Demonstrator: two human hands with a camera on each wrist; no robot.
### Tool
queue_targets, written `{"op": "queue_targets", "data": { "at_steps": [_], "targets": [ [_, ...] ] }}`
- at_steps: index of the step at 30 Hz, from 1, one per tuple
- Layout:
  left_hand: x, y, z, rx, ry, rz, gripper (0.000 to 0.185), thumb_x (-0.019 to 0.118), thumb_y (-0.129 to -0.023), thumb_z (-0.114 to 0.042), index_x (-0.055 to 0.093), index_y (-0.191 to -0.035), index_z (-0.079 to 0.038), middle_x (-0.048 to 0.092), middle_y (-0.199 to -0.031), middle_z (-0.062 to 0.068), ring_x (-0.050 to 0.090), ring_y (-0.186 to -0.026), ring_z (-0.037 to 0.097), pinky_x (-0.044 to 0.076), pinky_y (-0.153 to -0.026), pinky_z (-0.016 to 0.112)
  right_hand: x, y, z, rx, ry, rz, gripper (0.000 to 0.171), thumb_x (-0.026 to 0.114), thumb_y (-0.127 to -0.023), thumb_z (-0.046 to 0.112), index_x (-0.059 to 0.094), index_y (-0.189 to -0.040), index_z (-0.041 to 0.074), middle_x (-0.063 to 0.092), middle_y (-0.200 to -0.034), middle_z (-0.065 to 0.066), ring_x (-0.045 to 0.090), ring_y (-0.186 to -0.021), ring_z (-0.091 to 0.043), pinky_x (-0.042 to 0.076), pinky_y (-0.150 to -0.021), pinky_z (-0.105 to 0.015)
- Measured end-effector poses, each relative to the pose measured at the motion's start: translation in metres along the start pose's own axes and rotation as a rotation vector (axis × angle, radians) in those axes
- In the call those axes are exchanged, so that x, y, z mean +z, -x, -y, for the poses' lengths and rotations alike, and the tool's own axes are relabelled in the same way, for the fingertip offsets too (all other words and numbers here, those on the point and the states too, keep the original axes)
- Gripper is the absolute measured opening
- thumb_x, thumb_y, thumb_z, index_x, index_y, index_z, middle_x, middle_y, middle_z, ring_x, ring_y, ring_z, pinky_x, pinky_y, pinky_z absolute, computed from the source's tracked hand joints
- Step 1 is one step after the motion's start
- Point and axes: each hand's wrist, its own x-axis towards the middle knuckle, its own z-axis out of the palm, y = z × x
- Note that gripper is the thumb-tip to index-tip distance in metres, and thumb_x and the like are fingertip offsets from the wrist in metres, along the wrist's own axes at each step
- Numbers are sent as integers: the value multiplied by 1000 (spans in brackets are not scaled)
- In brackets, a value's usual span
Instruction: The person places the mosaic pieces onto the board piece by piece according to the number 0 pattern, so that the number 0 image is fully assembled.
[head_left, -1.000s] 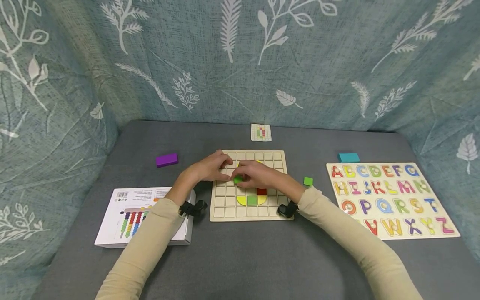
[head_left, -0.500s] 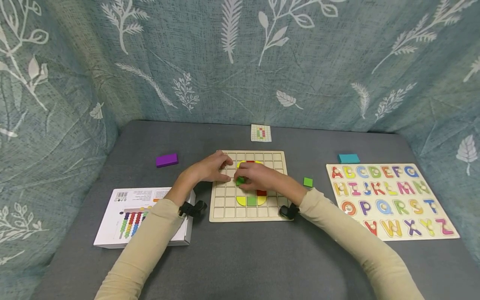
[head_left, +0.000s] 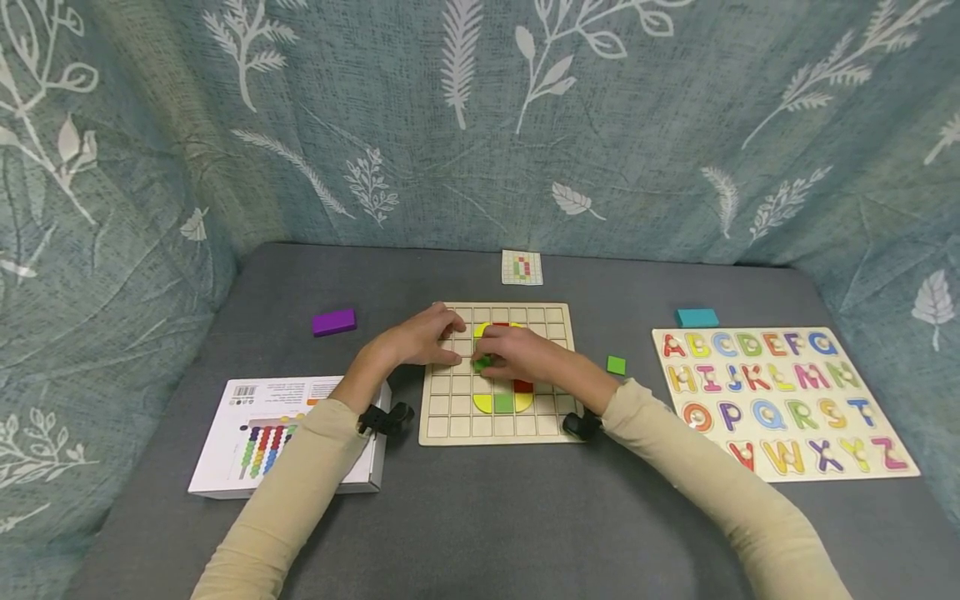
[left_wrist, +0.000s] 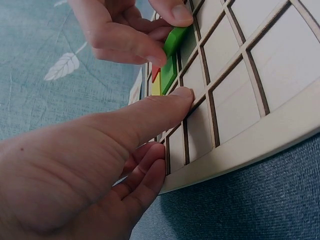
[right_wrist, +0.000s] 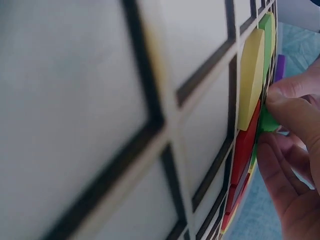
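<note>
My left hand (head_left: 420, 336) rests on the left side of the wooden grid board (head_left: 450, 427). In the left wrist view its thumb presses the face, and its other fingers touch the rim. My right hand (head_left: 516, 350) pinches a green square tile (left_wrist: 176, 41) between thumb and fingers, over the board's middle-left cells. That tile tilts above another green tile (left_wrist: 170, 75) in the left wrist view. Yellow quarter-round tiles (head_left: 483, 402), a green tile (head_left: 504, 402) and red tiles (head_left: 522, 386) lie in the grid. The right hand hides part of this pattern.
A loose green tile (head_left: 616, 365) lies right of the board. A pattern card (head_left: 522, 267) lies behind it. A purple block (head_left: 333, 322) and white box (head_left: 213, 458) are left; a teal block (head_left: 697, 317) and alphabet puzzle board (head_left: 840, 476) are right.
My right hand has shifted slightly right and toward me with the green tile, uncovering red and yellow tiles at the pattern's top. The left hand stays in place.
</note>
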Motion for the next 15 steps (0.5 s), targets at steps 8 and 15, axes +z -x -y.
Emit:
{"op": "queue_targets", "data": {
  "at_steps": [8,15],
  "targets": [
    [0,1,-1,-2,-12,-2,49,70,-89,-20,52,-130,1,47,-113,13,44,-98,22,41,-87,36,2,2,0,2,-3,-6,14,73,-87,14,72,-99,8,64,-99,-6,63,-85,-15,53,-76,-21],
    [0,0,-1,-3,-5,-13,50,70,-88,-19,52,-130,1,47,-112,13,45,-100,22,41,-90,37,-2,8,1,-1,25,32,15,70,-88,10,76,-100,4,63,-97,-10,63,-83,-16,53,-74,-23]
  ]
}}
